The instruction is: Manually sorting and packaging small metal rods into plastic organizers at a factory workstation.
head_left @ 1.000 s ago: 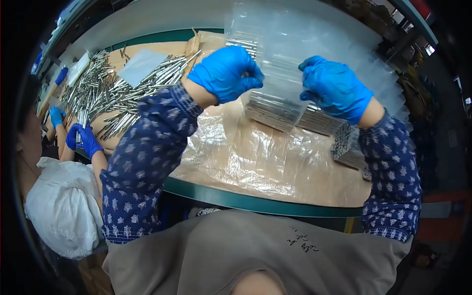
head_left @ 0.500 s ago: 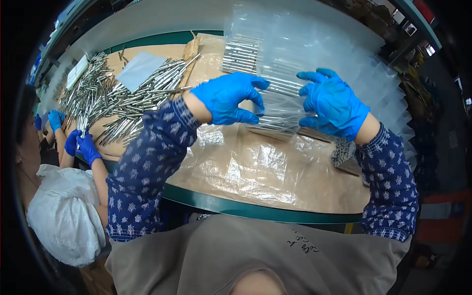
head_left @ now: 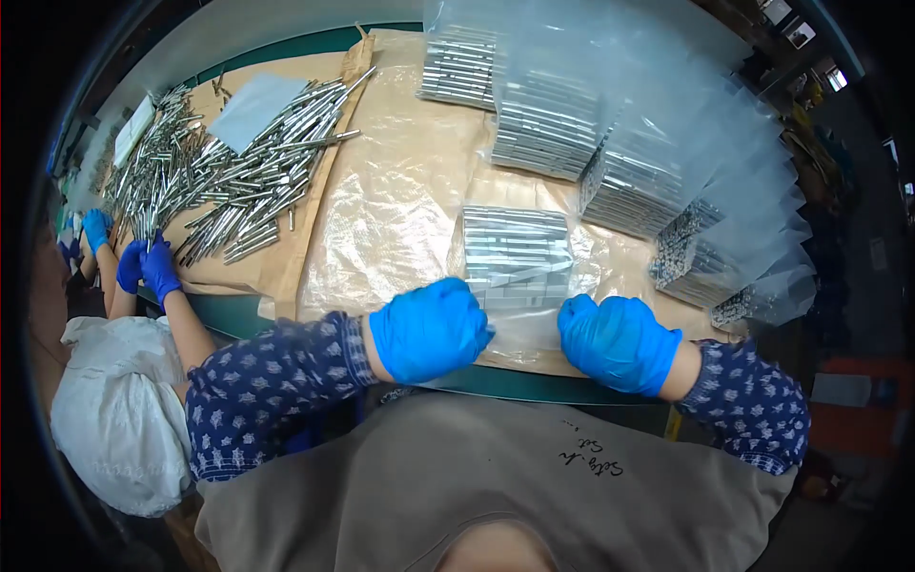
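Note:
Before me on the table lies a clear plastic bag (head_left: 522, 329) with a flat row of shiny metal rods (head_left: 516, 240) inside. Its loose end points toward me. My left hand (head_left: 431, 331), in a blue glove, is closed on the left corner of that loose end. The right corner is gripped by my right hand (head_left: 618, 343), gloved in blue too. Between my fists the plastic looks stretched, and the fingertips are curled out of sight.
Several filled bags of rods (head_left: 546, 124) stand in an arc at the back and right. A heap of loose rods (head_left: 257, 181) lies at the left with a pale sheet (head_left: 255, 112) on it. Beside it are a co-worker's gloved hands (head_left: 150, 267). The green table edge (head_left: 515, 385) runs close to me.
My hands have come down and nearer to me, from spread fingers over the bags to fists on a bag's loose end. One bag of rods now lies separate in front of the others.

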Tool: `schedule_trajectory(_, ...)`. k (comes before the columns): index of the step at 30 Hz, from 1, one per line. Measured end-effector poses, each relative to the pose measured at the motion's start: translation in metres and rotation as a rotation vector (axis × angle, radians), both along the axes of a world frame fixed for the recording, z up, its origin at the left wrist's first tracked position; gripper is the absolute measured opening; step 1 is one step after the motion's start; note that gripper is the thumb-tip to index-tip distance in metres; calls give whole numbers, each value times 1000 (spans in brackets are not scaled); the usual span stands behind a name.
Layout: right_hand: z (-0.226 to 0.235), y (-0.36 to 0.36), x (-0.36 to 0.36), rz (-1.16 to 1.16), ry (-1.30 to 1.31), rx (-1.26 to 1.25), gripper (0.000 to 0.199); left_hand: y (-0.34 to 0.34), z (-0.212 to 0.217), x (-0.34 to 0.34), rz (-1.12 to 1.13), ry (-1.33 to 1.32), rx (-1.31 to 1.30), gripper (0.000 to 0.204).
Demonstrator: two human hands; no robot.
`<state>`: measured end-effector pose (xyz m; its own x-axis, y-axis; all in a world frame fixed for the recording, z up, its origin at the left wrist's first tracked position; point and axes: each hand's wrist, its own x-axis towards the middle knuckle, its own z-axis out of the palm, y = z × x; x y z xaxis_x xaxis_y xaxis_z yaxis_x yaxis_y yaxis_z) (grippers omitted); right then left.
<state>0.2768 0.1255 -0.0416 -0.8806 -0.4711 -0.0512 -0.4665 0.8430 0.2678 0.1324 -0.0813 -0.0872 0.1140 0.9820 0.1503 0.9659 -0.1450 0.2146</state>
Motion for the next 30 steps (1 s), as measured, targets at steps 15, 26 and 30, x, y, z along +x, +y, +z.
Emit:
schedule_trajectory(15, 2, 19, 5, -45, -91, -191, 12, -2, 9, 5, 21, -48, 45, 13)
schedule_trajectory(26, 89, 94, -104, 21, 296, -105, 9, 80, 96, -108, 329, -46, 269, 17)
schedule_trajectory(30, 58, 111, -121, -65, 209, -399, 13, 94, 87, -122, 327, -74, 277, 18)
